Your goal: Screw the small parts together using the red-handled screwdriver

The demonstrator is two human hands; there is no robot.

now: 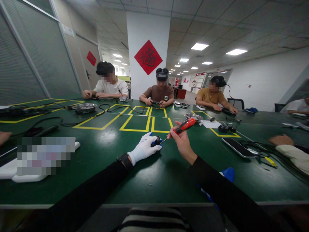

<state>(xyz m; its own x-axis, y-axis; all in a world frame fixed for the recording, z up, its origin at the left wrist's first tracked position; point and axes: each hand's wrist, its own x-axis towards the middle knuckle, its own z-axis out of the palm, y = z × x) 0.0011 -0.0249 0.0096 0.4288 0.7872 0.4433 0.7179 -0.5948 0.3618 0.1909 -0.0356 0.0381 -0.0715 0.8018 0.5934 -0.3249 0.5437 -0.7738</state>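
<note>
The left hand [144,147], in a white glove with blue fingertips, pinches a small dark part [158,140] just above the green counter [154,187], near the middle of the view. The fingers cover much of the part, so its full shape is hard to make out. The right hand [180,139], bare, grips a red-and-black screwdriver [185,125] by its handle, the shaft slanting down to the part; whether the tip sits in a screw is too small to tell.

The right forearm hides some of a blue-and-white glove [229,175] lying on the counter. At the left, a pixelated block masks most of a white object [29,178], so any print there is lost. A co-worker's hand [4,138] is cut off by the left edge, and a pale sleeve [293,156] by the right. The phone [238,147] shows a dark screen. Behind the screwdriver, a metal dish [194,116] is partly covered.

The red diamond sign [148,57] on the pillar bears a large black Chinese design of interlocked strokes. Small blue lettering on the back of the worn glove and pale marks on the screwdriver handle are unreadable.
</note>
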